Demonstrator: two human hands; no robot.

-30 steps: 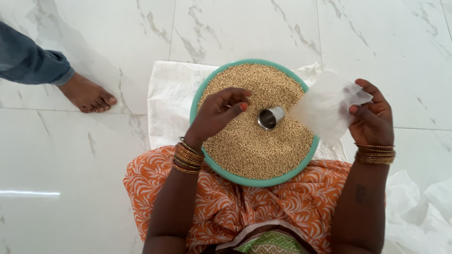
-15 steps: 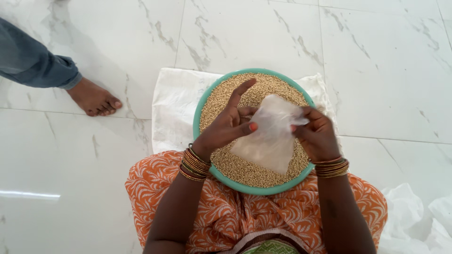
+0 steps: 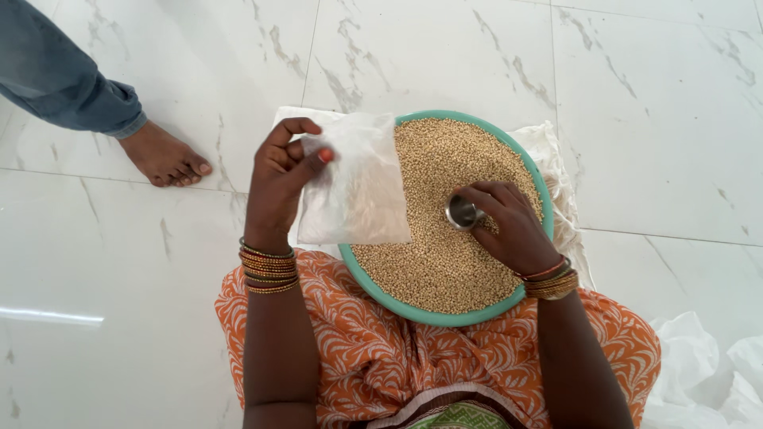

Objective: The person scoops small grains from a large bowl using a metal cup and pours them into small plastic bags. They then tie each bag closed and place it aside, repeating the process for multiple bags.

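Grain, tan and fine, fills a round teal plastic tray [image 3: 430,314] resting across the person's lap, within reach of both arms. Left hand [image 3: 280,184] pinches a clear plastic bag [image 3: 358,195] by its top corner above the tray's left rim. Right hand [image 3: 506,218] closes around a small steel cup [image 3: 461,213], tipped into the grain.

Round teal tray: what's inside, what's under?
Round teal tray holds pale grain; right hand grips a small steel cup there. White cloth lies underneath, mostly covered.
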